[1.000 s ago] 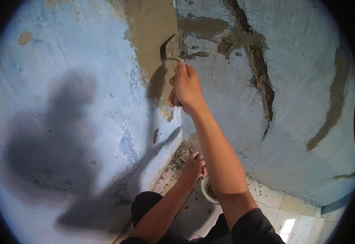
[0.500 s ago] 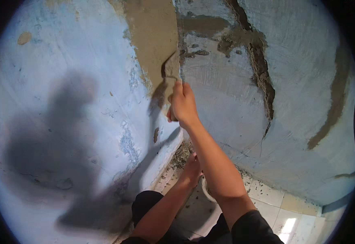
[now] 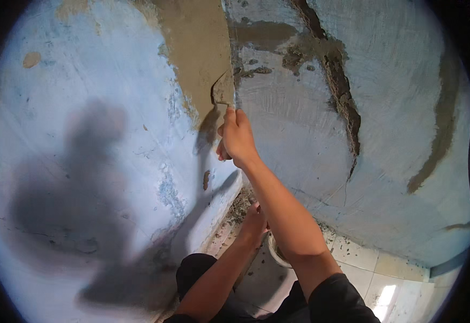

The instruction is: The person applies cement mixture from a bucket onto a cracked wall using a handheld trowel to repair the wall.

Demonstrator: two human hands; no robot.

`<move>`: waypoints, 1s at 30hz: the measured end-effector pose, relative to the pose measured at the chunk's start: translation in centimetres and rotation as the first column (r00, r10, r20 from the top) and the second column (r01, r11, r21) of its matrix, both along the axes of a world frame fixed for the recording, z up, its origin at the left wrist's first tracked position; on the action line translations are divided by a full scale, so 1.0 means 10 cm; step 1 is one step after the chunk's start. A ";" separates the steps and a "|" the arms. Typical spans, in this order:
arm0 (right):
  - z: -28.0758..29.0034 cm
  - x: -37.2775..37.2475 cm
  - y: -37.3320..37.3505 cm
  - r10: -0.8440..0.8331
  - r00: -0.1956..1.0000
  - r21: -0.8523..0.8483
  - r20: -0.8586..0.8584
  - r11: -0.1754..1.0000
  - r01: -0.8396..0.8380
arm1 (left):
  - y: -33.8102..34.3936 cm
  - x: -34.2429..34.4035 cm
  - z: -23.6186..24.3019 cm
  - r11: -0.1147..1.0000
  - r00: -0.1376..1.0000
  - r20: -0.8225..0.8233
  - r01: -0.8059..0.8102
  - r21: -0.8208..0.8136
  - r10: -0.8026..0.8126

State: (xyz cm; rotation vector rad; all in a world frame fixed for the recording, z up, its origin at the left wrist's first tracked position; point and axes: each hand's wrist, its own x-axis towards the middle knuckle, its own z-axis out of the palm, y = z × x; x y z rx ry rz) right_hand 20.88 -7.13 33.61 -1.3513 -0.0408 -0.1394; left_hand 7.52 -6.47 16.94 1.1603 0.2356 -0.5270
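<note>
My right hand [image 3: 237, 137] is closed round the handle of a trowel [image 3: 224, 90]. The trowel's blade lies at the wet brown mortar [image 3: 200, 51] on the left wall, right beside the inner corner; I cannot tell how firmly it touches. Lower down, partly behind my right forearm, is my left hand [image 3: 254, 222]. Its fingers are curled closed, and what they hold is hidden. Close by it shows the pale rim of a bucket [image 3: 276, 252], mostly covered by my right arm.
A deep crack [image 3: 342, 97] runs down the right wall, with mortar smears [image 3: 267, 35] beside it. Farther right is a long brown mortar strip [image 3: 442, 134]. Crumbs of debris [image 3: 240, 207] lie in the floor corner and over the pale tiles [image 3: 353, 253]. My shadow falls on the blue left wall [image 3: 143, 145].
The trowel blade has turned slightly and sits a little lower along the corner, with my right hand following. The view has shifted slightly. My left hand stays in place.
</note>
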 end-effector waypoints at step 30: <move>-0.45 -0.24 0.15 0.024 0.995 -0.033 -0.092 0.999 -0.027 | -0.05 -0.05 -0.55 0.931 0.959 0.281 0.079 -0.357 0.026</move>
